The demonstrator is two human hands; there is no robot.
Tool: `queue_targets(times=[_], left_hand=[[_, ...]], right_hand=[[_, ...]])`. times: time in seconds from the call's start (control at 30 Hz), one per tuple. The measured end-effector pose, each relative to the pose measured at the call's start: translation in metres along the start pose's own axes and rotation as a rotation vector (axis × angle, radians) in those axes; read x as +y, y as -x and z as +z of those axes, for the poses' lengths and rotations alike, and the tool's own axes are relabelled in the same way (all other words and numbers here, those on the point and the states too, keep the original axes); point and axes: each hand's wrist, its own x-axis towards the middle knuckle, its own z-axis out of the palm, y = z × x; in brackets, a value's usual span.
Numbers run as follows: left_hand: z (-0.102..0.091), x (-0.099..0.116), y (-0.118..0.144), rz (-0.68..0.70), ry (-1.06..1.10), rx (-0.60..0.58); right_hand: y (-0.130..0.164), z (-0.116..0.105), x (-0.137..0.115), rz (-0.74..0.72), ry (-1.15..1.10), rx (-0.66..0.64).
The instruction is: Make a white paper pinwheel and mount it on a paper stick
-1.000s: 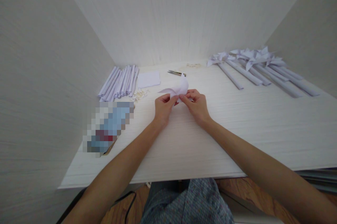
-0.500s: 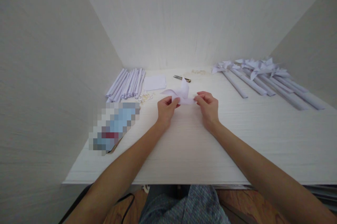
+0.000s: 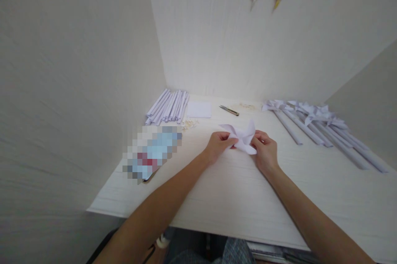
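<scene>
In the head view, we are pinching the pinwheel (image 3: pixel 243 135) by its left part with our left hand (image 3: pixel 218 145), thumb on top, probably so that its folds are staying together. Our right hand (image 3: pixel 266 150) is curling at its right edge; we cannot tell whether it is gripping. The tubes (image 3: pixel 172 106) and paper (image 3: pixel 199 109) are lying far left, the stemmed pinwheels (image 3: pixel 313 116) far right, seemingly sorted to either side of our work. The pinwheel is sitting between our hands, above the surface (image 3: pixel 235 198), nearer than the clippers (image 3: pixel 229 110).
</scene>
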Motion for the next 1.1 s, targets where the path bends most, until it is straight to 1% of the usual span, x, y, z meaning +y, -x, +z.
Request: queue_targets(times=[0.03,0.1,0.2,0.3,0.33,0.4,0.43,0.53,0.6,0.7,0.83,0.93,1.1], left_hand=[[-0.001,0.001,-0.001,-0.005,0.021,-0.009],[-0.004,0.002,-0.002,-0.054,0.066,-0.049],[-0.010,0.004,-0.004,-0.123,0.118,-0.128],[-0.014,0.005,-0.004,-0.170,0.179,-0.265],[-0.015,0.005,-0.004,-0.188,0.190,-0.312],[-0.017,0.005,-0.003,-0.233,0.200,-0.400],[-0.018,0.005,-0.002,-0.257,0.198,-0.436],[-0.022,0.005,0.000,-0.304,0.182,-0.524],[-0.025,0.004,0.001,-0.313,0.174,-0.564],[-0.029,0.002,0.001,-0.323,0.179,-0.584],[-0.033,-0.001,0.001,-0.340,0.164,-0.601],[-0.035,0.001,0.002,-0.339,0.160,-0.614],[-0.038,0.007,0.004,-0.347,0.170,-0.538]], right_hand=[[0.000,0.000,-0.002,0.037,-0.030,0.027],[0.000,-0.001,-0.003,0.070,-0.059,0.024],[-0.004,0.000,-0.002,0.094,-0.012,0.069],[-0.010,0.009,-0.003,0.037,0.106,-0.007],[-0.013,0.015,-0.004,0.000,0.144,-0.047],[-0.020,0.030,-0.009,-0.104,0.192,-0.175],[-0.024,0.040,-0.011,-0.149,0.210,-0.198],[-0.038,0.075,-0.017,-0.276,0.295,-0.333],[-0.045,0.098,-0.017,-0.296,0.433,-0.406],[-0.046,0.127,-0.013,-0.288,0.479,-0.469],[-0.041,0.151,-0.003,-0.275,0.532,-0.518],[-0.040,0.161,0.002,-0.256,0.576,-0.541],[-0.043,0.164,0.003,-0.232,0.606,-0.584]])
